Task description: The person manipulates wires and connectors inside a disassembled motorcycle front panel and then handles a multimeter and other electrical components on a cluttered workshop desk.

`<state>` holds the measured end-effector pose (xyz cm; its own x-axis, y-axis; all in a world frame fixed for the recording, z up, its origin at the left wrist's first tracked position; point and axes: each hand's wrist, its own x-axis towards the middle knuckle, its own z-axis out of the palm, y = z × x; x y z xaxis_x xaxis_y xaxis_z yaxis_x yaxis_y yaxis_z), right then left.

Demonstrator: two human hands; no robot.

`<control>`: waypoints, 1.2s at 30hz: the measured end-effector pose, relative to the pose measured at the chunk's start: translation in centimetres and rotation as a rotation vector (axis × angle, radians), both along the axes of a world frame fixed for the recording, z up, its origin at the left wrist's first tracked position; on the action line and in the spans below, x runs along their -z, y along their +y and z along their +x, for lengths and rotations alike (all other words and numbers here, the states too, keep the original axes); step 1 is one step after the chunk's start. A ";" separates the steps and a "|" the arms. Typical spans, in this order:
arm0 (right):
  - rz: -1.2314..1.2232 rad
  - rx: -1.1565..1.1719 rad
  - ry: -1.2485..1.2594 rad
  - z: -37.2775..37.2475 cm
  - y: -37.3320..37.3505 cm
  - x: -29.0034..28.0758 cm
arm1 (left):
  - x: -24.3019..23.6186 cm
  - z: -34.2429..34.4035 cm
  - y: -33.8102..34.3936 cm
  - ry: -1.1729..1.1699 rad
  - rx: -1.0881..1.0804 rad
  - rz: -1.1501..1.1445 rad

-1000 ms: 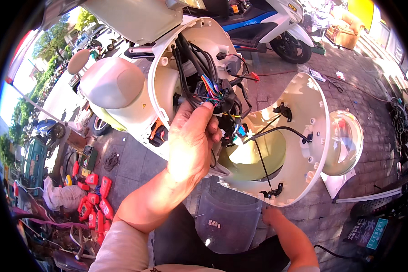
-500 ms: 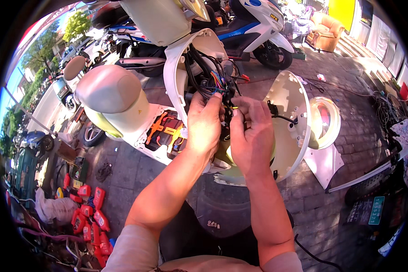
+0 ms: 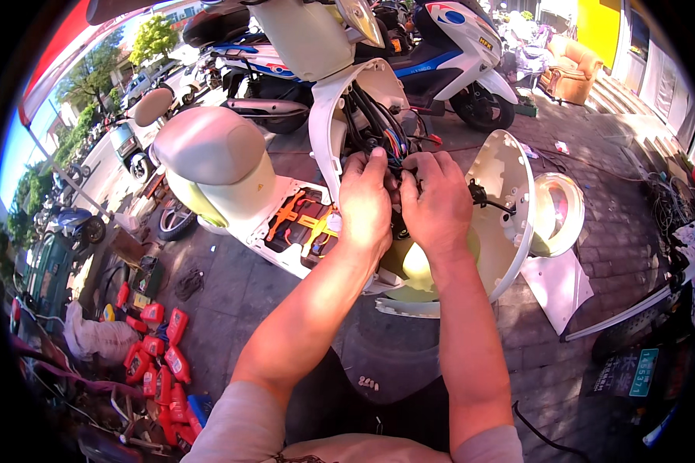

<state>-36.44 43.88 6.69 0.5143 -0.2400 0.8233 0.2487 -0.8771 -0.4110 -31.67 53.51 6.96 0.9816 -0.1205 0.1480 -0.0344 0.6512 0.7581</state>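
A cream electric scooter has its front body shell (image 3: pixel 326 139) opened, and a bundle of black and coloured wires (image 3: pixel 374 116) spills out of it. My left hand (image 3: pixel 365 202) is closed at the lower end of this bundle, its thumb pointing up along the wires. Close beside it, my right hand (image 3: pixel 439 202) is closed too, fingers curled and thumb bent toward the left hand. What the fingertips grip is hidden among the wires. Below and to the right of my hands lies a curved cream front panel (image 3: pixel 506 224), with a black cable running to it.
Left of my hands are the scooter's seat (image 3: pixel 207 147) and an uncovered battery bay (image 3: pixel 305 224) with orange straps. Red plastic bottles (image 3: pixel 156 351) are heaped at lower left. A white-and-blue scooter (image 3: pixel 463 73) stands behind. A cream ring-shaped part (image 3: pixel 560 212) and a flat panel (image 3: pixel 556 289) lie right.
The view has shifted, so the scene sits slightly farther right. My right hand's fingers have curled in closer to the left hand, and the small yellow piece between my hands no longer shows.
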 end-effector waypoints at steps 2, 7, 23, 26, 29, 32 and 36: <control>0.039 -0.044 0.047 -0.1 0.0 -0.5 | 0.3 0.4 0.0 -0.032 0.011 0.006; 0.023 -0.082 0.027 0.9 0.1 -2.8 | 0.9 0.2 0.0 -0.140 0.093 -0.030; 0.293 -0.132 0.025 2.5 0.2 -3.1 | 1.6 1.6 -0.6 -0.110 -0.024 0.061; 0.208 -0.095 0.141 2.3 1.0 -5.6 | 0.1 0.1 -0.9 -0.091 0.046 -0.102; -0.021 0.020 0.115 3.5 1.3 -6.2 | -0.3 -0.2 -0.1 0.005 0.089 -0.101; -0.032 0.029 0.135 4.2 0.7 -6.5 | 0.2 -1.0 0.9 0.018 0.246 -0.133; 0.311 -0.099 0.076 4.0 0.5 -5.1 | -2.6 -4.3 4.2 -0.093 0.325 0.111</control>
